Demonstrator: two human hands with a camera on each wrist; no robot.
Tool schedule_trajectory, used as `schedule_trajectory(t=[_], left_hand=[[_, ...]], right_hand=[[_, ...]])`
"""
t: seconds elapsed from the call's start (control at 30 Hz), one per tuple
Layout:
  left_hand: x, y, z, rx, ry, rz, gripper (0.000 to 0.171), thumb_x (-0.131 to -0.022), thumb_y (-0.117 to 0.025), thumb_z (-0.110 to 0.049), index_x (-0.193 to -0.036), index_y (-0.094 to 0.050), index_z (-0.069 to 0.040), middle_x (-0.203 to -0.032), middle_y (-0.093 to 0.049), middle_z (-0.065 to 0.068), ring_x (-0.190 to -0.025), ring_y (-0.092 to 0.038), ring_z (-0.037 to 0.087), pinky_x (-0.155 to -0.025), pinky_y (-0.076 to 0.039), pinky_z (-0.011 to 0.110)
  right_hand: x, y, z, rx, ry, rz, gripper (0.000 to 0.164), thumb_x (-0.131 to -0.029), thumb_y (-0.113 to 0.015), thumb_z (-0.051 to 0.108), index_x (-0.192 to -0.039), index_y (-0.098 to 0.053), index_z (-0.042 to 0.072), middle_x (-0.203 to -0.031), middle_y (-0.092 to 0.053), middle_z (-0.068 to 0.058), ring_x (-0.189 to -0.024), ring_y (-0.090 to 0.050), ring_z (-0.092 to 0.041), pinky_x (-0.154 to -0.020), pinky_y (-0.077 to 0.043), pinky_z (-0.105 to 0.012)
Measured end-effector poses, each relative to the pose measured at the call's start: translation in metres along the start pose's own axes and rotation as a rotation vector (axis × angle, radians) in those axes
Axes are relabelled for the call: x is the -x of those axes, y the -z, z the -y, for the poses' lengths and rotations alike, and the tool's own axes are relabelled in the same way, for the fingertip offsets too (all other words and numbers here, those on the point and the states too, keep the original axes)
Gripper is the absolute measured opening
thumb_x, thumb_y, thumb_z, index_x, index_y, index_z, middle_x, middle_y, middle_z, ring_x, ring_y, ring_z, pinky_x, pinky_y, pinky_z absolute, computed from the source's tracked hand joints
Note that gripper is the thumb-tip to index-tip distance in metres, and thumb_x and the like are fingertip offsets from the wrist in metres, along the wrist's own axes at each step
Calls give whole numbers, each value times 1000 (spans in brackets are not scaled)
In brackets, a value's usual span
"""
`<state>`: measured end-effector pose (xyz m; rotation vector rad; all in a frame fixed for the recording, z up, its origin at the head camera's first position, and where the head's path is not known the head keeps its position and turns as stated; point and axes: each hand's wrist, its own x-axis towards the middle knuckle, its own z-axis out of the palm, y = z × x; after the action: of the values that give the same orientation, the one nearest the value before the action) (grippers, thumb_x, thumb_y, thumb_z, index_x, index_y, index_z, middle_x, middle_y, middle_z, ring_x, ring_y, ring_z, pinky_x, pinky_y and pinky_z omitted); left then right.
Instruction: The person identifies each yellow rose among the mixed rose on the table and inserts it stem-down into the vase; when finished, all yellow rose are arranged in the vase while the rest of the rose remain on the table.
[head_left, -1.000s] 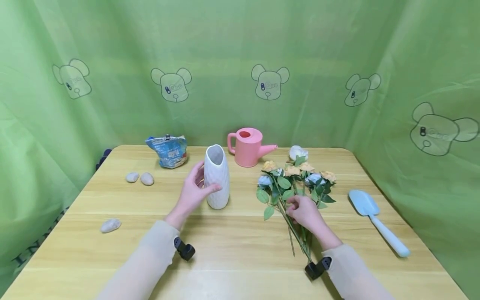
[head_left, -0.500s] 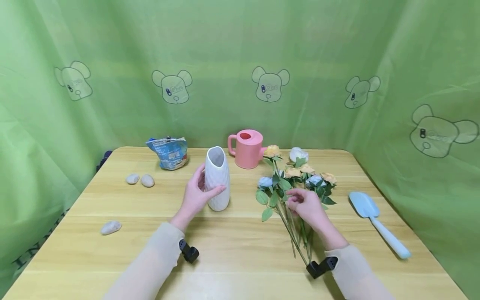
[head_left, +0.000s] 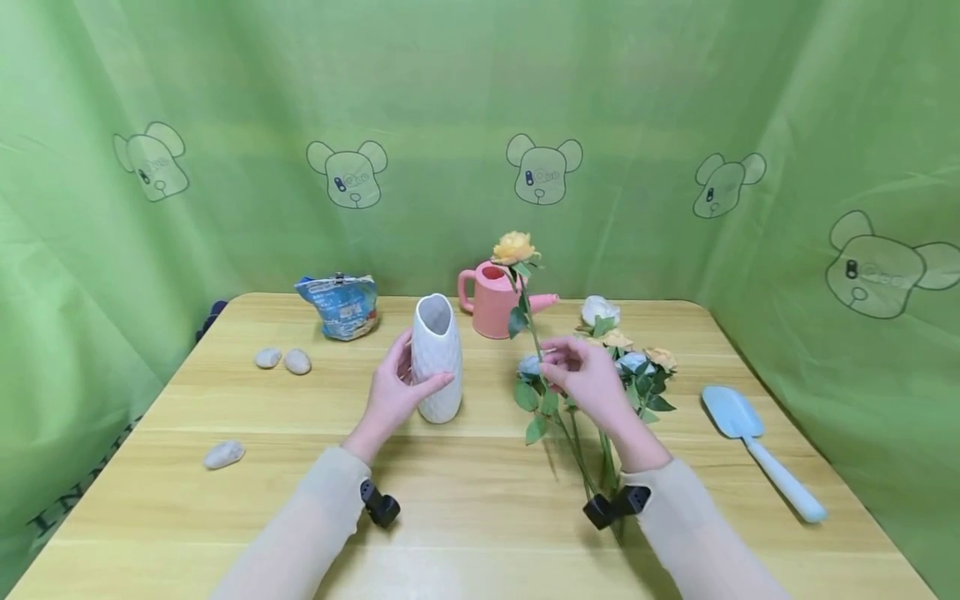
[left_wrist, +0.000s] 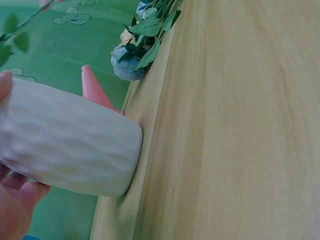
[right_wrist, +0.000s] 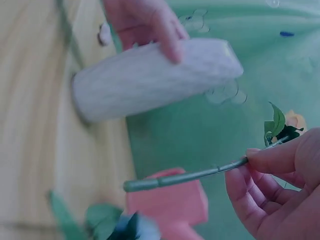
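A white textured vase (head_left: 437,367) stands upright on the table. My left hand (head_left: 392,392) holds it from the left side, thumb across the front and fingers behind. In the right wrist view, that thumb lies against the vase (right_wrist: 150,80) near its mouth. My right hand (head_left: 592,383) pinches the green stem (right_wrist: 190,176) of a single artificial yellow rose (head_left: 513,248), raised above the table with its bloom up. Below and behind this hand lie several more artificial flowers (head_left: 633,362), blue, white and peach, partly hidden by the hand.
A pink watering can (head_left: 492,307) stands behind the vase, partly covered by the raised rose. A clipped blue bag (head_left: 345,308) is at back left, with three stones (head_left: 224,454) nearer left. A light blue trowel (head_left: 765,450) lies at right. Green curtains (head_left: 442,100) enclose the table.
My right hand has lifted the yellow rose out of the pile, moving up and left toward the vase. The left hand has stayed at the vase, which has not moved.
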<state>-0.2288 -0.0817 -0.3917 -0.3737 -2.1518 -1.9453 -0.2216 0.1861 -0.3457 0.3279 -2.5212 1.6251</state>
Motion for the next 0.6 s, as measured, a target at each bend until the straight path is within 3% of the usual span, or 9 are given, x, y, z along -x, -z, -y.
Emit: schedule_trajectory(t=[0.3, 0.43, 0.6], left_hand=[[2, 1, -3, -5, 19, 0, 78, -74, -79, -12, -140, -38, -10, -131, -50, 19, -118, -50, 30, -99, -41, 41], [-3, 1, 16, 9, 27, -7, 81, -73, -81, -15, -141, -38, -14, -131, -50, 16, -118, -49, 28, -99, -41, 40], [-10, 1, 32, 19, 17, -5, 82, -70, -83, -24, -140, -39, -20, -132, -51, 11, -119, -49, 25, -99, -41, 38]], right_hand=[[-33, -14, 77, -91, 85, -4, 34, -81, -67, -2, -114, -59, 1, -97, -62, -16, -79, -60, -24, -65, -57, -33], [-57, -21, 112, -185, 75, -44, 34, -82, -66, -2, -114, -59, 2, -97, -61, -14, -83, -60, -23, -70, -56, -32], [-84, -33, 135, -326, 115, -111, 33, -81, -65, -7, -113, -57, 1, -93, -60, -13, -76, -61, -22, -69, -57, -33]])
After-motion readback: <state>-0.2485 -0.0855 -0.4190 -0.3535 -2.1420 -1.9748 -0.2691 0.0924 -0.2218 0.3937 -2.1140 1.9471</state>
